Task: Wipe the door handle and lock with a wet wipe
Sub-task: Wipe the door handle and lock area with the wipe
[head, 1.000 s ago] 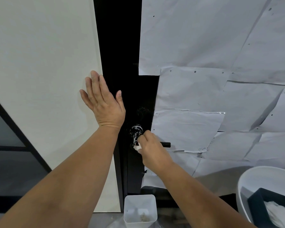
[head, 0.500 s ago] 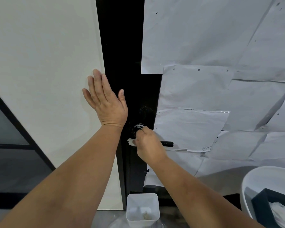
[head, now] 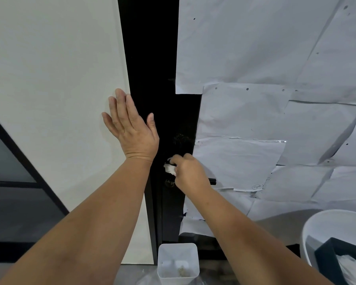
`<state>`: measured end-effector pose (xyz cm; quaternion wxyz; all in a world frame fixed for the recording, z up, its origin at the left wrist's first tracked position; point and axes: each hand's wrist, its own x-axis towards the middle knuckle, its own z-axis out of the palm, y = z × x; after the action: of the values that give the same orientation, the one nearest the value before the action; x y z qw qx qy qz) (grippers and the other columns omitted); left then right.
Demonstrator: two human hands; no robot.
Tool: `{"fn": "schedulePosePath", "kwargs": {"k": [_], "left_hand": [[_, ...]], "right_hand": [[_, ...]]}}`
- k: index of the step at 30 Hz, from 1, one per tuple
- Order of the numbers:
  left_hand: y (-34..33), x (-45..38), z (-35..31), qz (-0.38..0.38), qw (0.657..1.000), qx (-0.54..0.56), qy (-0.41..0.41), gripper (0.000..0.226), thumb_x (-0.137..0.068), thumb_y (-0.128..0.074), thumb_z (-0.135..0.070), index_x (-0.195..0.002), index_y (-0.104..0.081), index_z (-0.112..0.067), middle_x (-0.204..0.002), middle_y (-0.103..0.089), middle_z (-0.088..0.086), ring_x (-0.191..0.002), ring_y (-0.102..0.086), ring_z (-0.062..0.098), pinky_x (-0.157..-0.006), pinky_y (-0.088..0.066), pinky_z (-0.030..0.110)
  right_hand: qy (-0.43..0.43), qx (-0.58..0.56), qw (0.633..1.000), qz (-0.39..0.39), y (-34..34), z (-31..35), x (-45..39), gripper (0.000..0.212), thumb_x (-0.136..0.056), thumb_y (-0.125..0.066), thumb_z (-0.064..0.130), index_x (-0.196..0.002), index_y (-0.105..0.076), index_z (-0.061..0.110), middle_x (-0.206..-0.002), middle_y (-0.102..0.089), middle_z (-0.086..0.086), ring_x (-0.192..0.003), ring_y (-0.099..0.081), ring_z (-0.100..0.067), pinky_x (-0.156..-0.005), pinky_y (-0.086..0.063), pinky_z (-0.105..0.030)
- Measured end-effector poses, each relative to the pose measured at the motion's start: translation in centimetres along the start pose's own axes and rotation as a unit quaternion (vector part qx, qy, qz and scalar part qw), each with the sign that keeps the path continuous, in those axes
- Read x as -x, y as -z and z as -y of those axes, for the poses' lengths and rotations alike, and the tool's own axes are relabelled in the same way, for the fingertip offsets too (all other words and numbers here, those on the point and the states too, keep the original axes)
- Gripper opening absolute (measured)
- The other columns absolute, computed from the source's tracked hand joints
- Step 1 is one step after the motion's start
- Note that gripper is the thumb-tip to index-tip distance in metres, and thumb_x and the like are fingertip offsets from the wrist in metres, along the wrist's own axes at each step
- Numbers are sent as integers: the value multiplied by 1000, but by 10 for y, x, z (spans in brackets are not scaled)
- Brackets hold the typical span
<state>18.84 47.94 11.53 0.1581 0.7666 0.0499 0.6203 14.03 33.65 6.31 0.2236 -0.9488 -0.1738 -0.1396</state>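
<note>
A black door (head: 152,58) runs up the middle of the view. My right hand (head: 190,173) is shut on a crumpled white wet wipe (head: 170,168) and presses it against the door's lock area, which it mostly hides. The black lever handle's tip (head: 213,181) sticks out to the right of that hand. A shiny bit of the fitting (head: 170,183) shows just below the wipe. My left hand (head: 132,128) lies flat and open, fingers up, on the edge where the white wall (head: 56,79) meets the door.
White paper sheets (head: 265,99) cover the surface right of the door. A small white bin (head: 178,262) stands on the floor below the handle. A white round tub (head: 325,225) with a dark box (head: 327,258) of tissues sits at the lower right. A dark glass panel (head: 10,171) is at the left.
My right hand has moved up and left over the lock with the wipe, which now shows more at its left side. My left hand stays flat on the wall.
</note>
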Motion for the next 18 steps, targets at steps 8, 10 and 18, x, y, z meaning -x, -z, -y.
{"fn": "schedulePosePath", "kwargs": {"k": [8,10,18], "left_hand": [[0,0,0,0,1000,4,-1,56,-98,-41,-31,-143,-24,0,-149,-34,24,-141,-25,38,-115,-18,59],[0,0,0,1,1000,5,-2,57,-98,-43,-30,-143,-25,0,-149,-34,24,-141,-25,38,-115,-18,59],[0,0,0,-2,1000,8,-3,57,-98,-44,-29,-143,-25,0,-149,-34,24,-141,-24,38,-116,-17,59]], "right_hand": [[78,79,994,23,-8,-1,6,23,-65,-56,-19,-75,-67,-2,-84,-56,-18,-69,-54,-31,-53,-36,-28],[35,63,997,8,-7,-4,3,27,-69,-55,-17,-86,-68,0,-88,-55,-14,-67,-50,-25,-54,-34,-27],[35,46,998,14,1,-5,5,37,-62,-62,-18,-87,-73,7,-79,-52,-11,-57,-40,-21,-48,-32,-25]]}}
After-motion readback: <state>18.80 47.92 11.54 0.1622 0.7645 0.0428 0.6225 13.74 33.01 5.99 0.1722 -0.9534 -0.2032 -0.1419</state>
